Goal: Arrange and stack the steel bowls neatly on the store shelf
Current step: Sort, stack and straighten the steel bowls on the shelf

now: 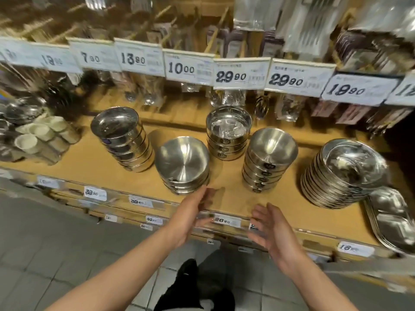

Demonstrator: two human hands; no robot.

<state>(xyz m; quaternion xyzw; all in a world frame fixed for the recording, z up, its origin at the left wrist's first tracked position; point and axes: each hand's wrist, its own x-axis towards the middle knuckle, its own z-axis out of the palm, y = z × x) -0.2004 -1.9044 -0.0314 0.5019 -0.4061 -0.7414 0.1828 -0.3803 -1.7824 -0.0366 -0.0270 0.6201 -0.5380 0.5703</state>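
Five stacks of steel bowls [182,164] stand on the shelf [226,198], mouths up, the leftmost stack [122,140] leaning left. Left hand [190,217] and right hand [268,230] hover empty, fingers spread.

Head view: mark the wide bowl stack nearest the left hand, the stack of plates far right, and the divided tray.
Wide bowl stack [182,161], head view: inside of the top bowl.
Stack of plates [332,187], head view: stacked rims on its side.
Divided tray [391,217], head view: its left compartment.
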